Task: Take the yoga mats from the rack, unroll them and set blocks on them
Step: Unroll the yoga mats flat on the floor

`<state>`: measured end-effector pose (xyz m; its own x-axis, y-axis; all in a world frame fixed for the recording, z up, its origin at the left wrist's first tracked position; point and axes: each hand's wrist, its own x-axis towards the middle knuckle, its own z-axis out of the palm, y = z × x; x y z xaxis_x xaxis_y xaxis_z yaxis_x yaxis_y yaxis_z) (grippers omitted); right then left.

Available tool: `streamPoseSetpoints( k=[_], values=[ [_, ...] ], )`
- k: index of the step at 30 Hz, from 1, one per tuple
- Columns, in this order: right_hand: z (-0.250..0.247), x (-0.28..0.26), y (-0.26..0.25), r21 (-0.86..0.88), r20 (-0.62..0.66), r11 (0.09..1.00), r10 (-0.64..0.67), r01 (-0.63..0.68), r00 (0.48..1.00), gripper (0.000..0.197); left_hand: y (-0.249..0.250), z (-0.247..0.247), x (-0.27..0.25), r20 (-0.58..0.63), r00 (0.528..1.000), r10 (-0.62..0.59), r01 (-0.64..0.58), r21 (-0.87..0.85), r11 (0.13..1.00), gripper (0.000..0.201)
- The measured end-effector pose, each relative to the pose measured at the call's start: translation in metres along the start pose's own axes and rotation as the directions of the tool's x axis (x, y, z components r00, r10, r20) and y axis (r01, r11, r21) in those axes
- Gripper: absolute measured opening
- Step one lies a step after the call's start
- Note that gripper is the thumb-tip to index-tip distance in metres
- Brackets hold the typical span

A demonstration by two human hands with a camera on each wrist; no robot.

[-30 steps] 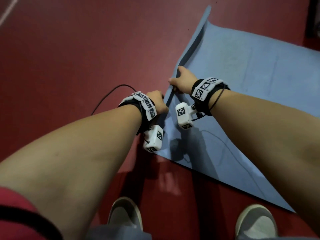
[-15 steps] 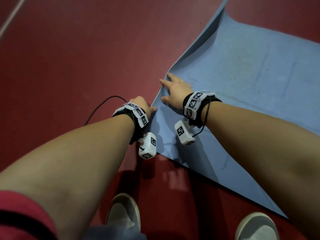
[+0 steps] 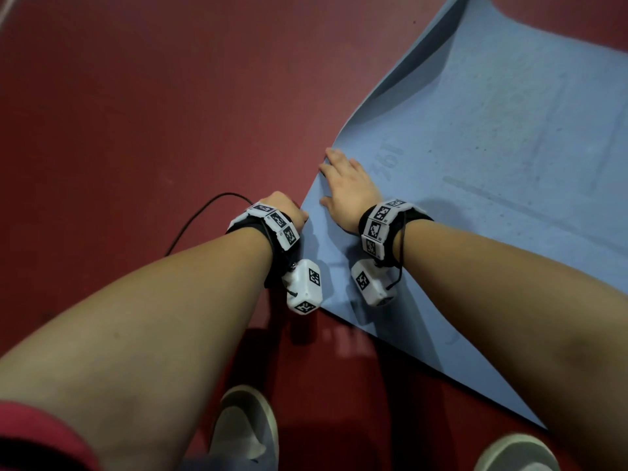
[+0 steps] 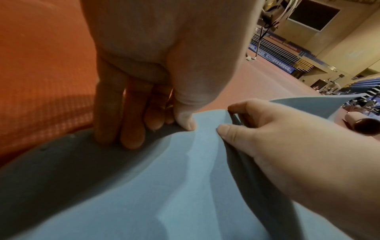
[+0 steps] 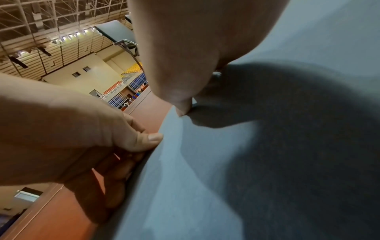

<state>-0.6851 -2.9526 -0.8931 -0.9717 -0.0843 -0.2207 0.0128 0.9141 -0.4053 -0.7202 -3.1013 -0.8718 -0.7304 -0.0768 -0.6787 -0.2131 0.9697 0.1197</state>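
Note:
A blue yoga mat (image 3: 475, 164) lies unrolled on the red floor (image 3: 136, 113); its far left edge still curls upward. My left hand (image 3: 289, 209) is at the mat's near left edge. The left wrist view shows its thumb (image 4: 185, 123) on top of the mat (image 4: 144, 194) and its fingers (image 4: 127, 129) curled underneath. My right hand (image 3: 343, 178) lies palm down on the mat just beyond, fingertips at the edge, its thumb (image 5: 182, 110) pressing the top surface (image 5: 205, 178). No blocks are in view.
A black cable (image 3: 204, 212) loops over the floor left of my left wrist. My two shoes (image 3: 244, 426) (image 3: 516, 453) stand at the near edge of the mat. A rolled, dark-ended object (image 4: 363, 126) lies on the floor beyond it. Hall seating is far off.
A second ago my right hand gripped the raised mat edge. That edge has come down, and the hand now lies flat on top. My left hand has stayed at the edge.

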Motion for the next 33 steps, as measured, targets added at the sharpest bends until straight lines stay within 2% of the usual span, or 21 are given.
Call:
streamPoseSetpoints(
  k=[3, 6, 9, 11, 13, 15, 19, 24, 29, 33],
  values=[
    [0.003, 0.003, 0.0, -0.025, 0.025, 1.0, -0.01, 0.01, 1.0, 0.064, 0.003, -0.005, 0.002, 0.029, 1.0, -0.006, 0.004, 0.081, 0.997, 0.035],
    [0.0, 0.005, 0.0, -0.039, 0.075, 0.999, -0.005, 0.008, 0.997, 0.067, 0.009, -0.007, 0.002, -0.018, 1.0, 0.019, -0.016, 0.135, 0.991, 0.025],
    [-0.006, 0.004, 0.002, -0.026, 0.127, 1.0, -0.003, 0.007, 0.992, 0.069, 0.018, -0.007, -0.011, -0.061, 0.987, 0.146, -0.134, 0.174, 0.976, 0.007],
    [-0.011, 0.005, 0.005, -0.01, 0.149, 1.0, -0.002, 0.003, 0.989, 0.071, 0.022, -0.007, -0.02, -0.053, 0.963, 0.264, -0.249, 0.197, 0.948, 0.01],
    [-0.019, 0.007, 0.01, -0.009, 0.177, 1.0, 0.003, -0.001, 0.984, 0.075, 0.024, -0.005, -0.024, -0.01, 0.943, 0.332, -0.32, 0.235, 0.918, 0.018],
    [-0.027, 0.009, 0.015, -0.023, 0.196, 1.0, 0.007, -0.003, 0.981, 0.077, 0.026, -0.001, -0.021, -0.005, 0.943, 0.332, -0.321, 0.24, 0.916, 0.023],
    [-0.034, 0.01, 0.025, -0.072, 0.209, 0.997, 0.019, -0.004, 0.978, 0.078, 0.036, 0.001, -0.013, -0.023, 0.957, 0.29, -0.275, 0.258, 0.926, 0.046],
    [-0.036, 0.019, 0.034, -0.143, 0.246, 0.99, 0.039, -0.003, 0.969, 0.076, 0.046, -0.004, 0.0, -0.001, 0.955, 0.295, -0.282, 0.291, 0.914, 0.05],
    [-0.04, 0.034, 0.048, -0.171, 0.228, 0.985, 0.058, -0.019, 0.972, 0.067, 0.06, -0.009, 0.007, 0.019, 0.954, 0.3, -0.288, 0.344, 0.894, 0.04],
    [-0.046, 0.051, 0.06, -0.175, 0.188, 0.983, 0.08, -0.047, 0.979, 0.063, 0.074, -0.015, 0.018, 0.039, 0.943, 0.331, -0.326, 0.319, 0.89, 0.016]
  ],
)
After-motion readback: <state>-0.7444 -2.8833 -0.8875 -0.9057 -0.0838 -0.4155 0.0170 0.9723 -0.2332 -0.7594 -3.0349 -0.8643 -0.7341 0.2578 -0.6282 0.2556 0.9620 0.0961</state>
